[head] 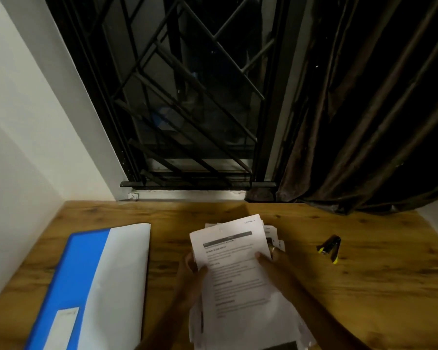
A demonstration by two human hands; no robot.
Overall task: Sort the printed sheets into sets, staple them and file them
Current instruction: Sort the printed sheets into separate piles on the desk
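We held the sheets over the bench. Our left hand gripped their left edge and our right hand their right, with the long axis pointing away from us. The stapler lay right of the sheets, nearer our right hand. The folder lay to their left.
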